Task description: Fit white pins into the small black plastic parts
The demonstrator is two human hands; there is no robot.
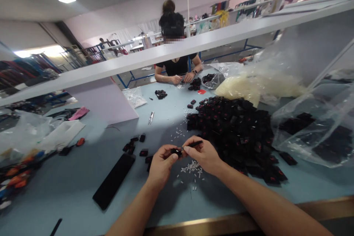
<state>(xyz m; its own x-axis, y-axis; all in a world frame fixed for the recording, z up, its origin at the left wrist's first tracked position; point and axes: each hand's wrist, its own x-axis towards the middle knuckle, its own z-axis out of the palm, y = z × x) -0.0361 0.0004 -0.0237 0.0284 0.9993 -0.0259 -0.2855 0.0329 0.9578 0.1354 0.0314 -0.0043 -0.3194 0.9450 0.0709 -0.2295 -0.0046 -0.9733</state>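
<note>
In the head view, the fingers of the left hand (162,166) clench a small black plastic piece (176,151) above the pale blue table (69,191). The fingers of the right hand (203,156) pinch a thin black rod (195,143), its long axis running toward that piece from the right, its tip nearly touching it.

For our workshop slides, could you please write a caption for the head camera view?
Left hand holds a small black part, right hand a thin black rod, above scattered white bits.

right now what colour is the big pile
The pile is black with small red marks, clearest in the head view.
</note>
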